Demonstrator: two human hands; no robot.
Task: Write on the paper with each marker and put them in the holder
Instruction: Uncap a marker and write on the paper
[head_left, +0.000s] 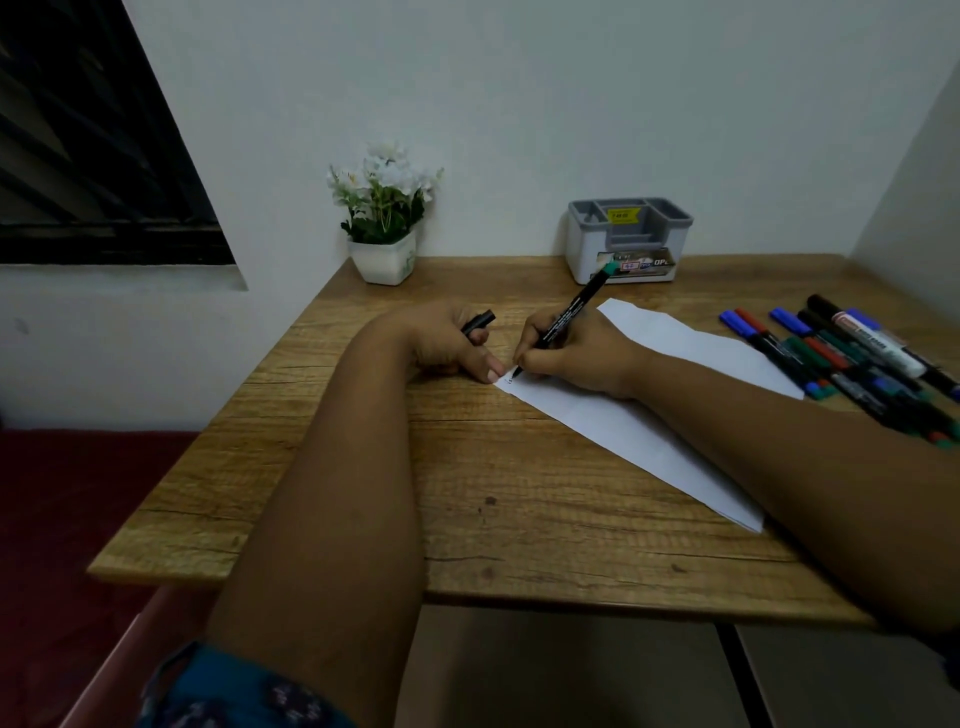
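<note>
Compartments in the white plastic desk holder with grey insert, upper centre-right of the frame, show no markers; a yellow sticker sits inside it and a printed label on its front reads "OP", the rest too small to read. Left of it, one white square pot of white artificial flowers stands at the back edge of the wood-grain table. At centre, the right hand pinches a black marker with a green end, fingers closed tight round the barrel, tip down on the near-left corner of the single white sheet of paper, where a tiny mark shows. Just beside it, the left hand curls shut round a black marker cap, its thumb pressing the paper's corner. Far right, a loose pile of capped markers lies on the table beside the paper: blue, red, green and black caps, roughly ten, too overlapped for an exact count. One white-barrelled marker bears unreadable print.
</note>
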